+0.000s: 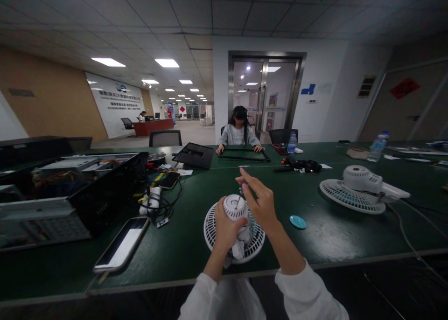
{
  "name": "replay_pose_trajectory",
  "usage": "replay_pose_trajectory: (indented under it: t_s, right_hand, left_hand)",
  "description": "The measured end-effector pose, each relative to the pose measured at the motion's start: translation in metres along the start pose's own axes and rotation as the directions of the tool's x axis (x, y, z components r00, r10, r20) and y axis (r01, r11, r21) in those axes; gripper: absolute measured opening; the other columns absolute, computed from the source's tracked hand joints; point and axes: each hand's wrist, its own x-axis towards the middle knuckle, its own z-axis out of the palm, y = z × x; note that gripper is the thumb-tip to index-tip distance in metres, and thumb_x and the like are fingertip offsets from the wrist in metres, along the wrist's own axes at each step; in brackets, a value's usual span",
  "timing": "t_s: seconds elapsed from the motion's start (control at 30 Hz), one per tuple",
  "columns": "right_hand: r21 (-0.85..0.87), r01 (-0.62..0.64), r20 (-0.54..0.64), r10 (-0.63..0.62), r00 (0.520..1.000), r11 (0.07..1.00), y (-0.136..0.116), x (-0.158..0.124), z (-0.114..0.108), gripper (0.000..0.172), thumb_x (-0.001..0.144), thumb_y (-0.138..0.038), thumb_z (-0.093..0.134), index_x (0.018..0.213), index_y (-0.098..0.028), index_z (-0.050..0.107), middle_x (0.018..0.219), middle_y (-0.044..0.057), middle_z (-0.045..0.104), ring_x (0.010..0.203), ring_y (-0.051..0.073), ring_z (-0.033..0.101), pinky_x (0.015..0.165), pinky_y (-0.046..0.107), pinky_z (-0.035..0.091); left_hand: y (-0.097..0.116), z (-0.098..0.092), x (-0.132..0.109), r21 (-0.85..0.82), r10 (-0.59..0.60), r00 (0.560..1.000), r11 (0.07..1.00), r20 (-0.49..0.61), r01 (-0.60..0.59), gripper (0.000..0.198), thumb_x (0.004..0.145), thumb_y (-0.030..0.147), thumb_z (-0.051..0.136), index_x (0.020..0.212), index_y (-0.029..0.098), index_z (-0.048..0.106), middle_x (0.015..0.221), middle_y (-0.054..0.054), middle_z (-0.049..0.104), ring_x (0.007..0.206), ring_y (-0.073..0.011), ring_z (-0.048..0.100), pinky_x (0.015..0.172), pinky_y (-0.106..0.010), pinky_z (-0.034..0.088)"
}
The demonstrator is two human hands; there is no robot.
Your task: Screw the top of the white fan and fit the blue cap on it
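Note:
A white fan head [235, 207] lies grille-down on the green table in front of me, its rounded motor housing on top. My left hand [226, 226] is closed around the side of that housing. Above it, my right hand [261, 201] has its fingers at the upper end of a thin metal screwdriver [238, 201]. The shaft slants down to the top of the housing; its handle is mostly hidden by the fingers. Below the housing, the white fan grille [210, 226] shows around my left wrist. A turquoise round cap [297, 222] lies to the right.
An opened computer case [105, 194] and a phone [122, 245] lie at left, near cables [168, 203]. Another white fan [353, 194] lies at right with its cord. Across the table, a person [240, 128] has both hands at a black frame [243, 159]. Bottles [378, 147] stand farther back.

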Motion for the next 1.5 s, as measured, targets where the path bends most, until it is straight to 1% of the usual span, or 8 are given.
replay_pose_trajectory:
  t_s: [0.17,0.33,0.63,0.8,1.0,1.2,1.4,1.5]
  right_hand:
    - [-0.068,0.026,-0.057,-0.03,0.998,0.997,0.0005,-0.0001,0.0019,0.031,0.087,-0.019,0.054,0.117,-0.022,0.062,0.087,0.004,0.069,0.074,0.014,0.062,0.071,0.028,0.052]
    - [-0.015,0.037,0.017,-0.036,0.999,0.999,0.0005,0.0007,-0.0009,0.041,0.089,-0.014,0.045,0.127,-0.024,0.054,0.1,0.005,0.069,0.092,0.016,0.062,0.082,0.032,0.051]
    - [-0.12,0.017,-0.03,-0.021,0.999,0.993,0.002,0.0002,0.0014,0.029,0.087,-0.023,0.054,0.115,-0.023,0.062,0.09,0.005,0.069,0.078,0.017,0.062,0.075,0.032,0.051]
    - [-0.034,-0.008,0.033,0.009,0.999,0.999,0.0012,0.0002,-0.001,0.037,0.091,-0.018,0.044,0.126,-0.022,0.055,0.102,0.006,0.068,0.093,0.016,0.062,0.082,0.031,0.051]
    - [-0.12,-0.022,-0.026,0.019,0.999,0.993,0.0005,-0.0008,0.0003,0.022,0.087,-0.027,0.054,0.106,-0.022,0.065,0.086,0.005,0.067,0.073,0.016,0.06,0.071,0.03,0.051]
    - [-0.01,-0.059,0.056,0.06,0.997,0.998,0.0023,-0.0043,-0.001,0.039,0.092,-0.02,0.041,0.129,-0.024,0.051,0.103,0.006,0.067,0.091,0.016,0.061,0.079,0.032,0.051]
    - [-0.081,-0.008,-0.019,0.006,1.0,0.997,0.0015,-0.004,0.001,0.03,0.088,-0.024,0.051,0.117,-0.022,0.06,0.084,0.005,0.067,0.07,0.016,0.058,0.07,0.031,0.051]
    - [-0.036,-0.012,-0.012,0.011,1.0,0.999,0.0006,-0.004,0.0008,0.035,0.089,-0.021,0.049,0.122,-0.022,0.057,0.097,0.007,0.066,0.083,0.017,0.06,0.074,0.032,0.052]
  left_hand:
    - [0.0015,0.0,-0.0001,0.01,-0.025,1.0,1.0,0.011,0.025,0.073,0.05,0.008,0.069,0.116,0.021,0.04,0.117,-0.005,0.051,0.117,-0.0253,0.046,0.105,-0.044,0.031]
    - [0.003,0.0002,-0.0002,0.007,-0.026,1.0,1.0,0.008,0.026,0.073,0.05,0.009,0.07,0.115,0.022,0.041,0.117,-0.005,0.051,0.116,-0.0255,0.047,0.105,-0.045,0.031]
    - [0.0029,-0.0001,-0.0005,0.023,-0.034,0.999,0.999,0.017,0.033,0.072,0.051,0.009,0.069,0.116,0.022,0.04,0.118,-0.005,0.05,0.116,-0.0255,0.046,0.103,-0.044,0.032]
    - [0.0055,-0.0015,-0.001,0.013,-0.034,0.999,0.999,0.02,0.034,0.072,0.051,0.01,0.07,0.115,0.022,0.041,0.117,-0.005,0.051,0.116,-0.0254,0.047,0.103,-0.044,0.032]
    - [0.0035,-0.0006,-0.0006,0.001,-0.013,1.0,1.0,0.001,0.013,0.071,0.05,0.01,0.07,0.115,0.023,0.043,0.114,-0.003,0.053,0.113,-0.0253,0.049,0.102,-0.044,0.034]
    - [0.006,-0.001,-0.0007,0.013,-0.029,0.999,1.0,0.018,0.028,0.072,0.051,0.009,0.069,0.116,0.022,0.041,0.117,-0.004,0.052,0.116,-0.0252,0.048,0.104,-0.044,0.032]
    - [0.0069,-0.0009,-0.0004,0.01,-0.036,0.999,0.999,0.022,0.036,0.073,0.05,0.008,0.07,0.115,0.022,0.041,0.117,-0.005,0.052,0.116,-0.0251,0.048,0.104,-0.044,0.031]
    - [0.0068,-0.0009,-0.0005,0.005,-0.03,0.999,1.0,0.027,0.03,0.072,0.051,0.01,0.07,0.116,0.022,0.041,0.118,-0.005,0.052,0.117,-0.0254,0.047,0.104,-0.044,0.031]
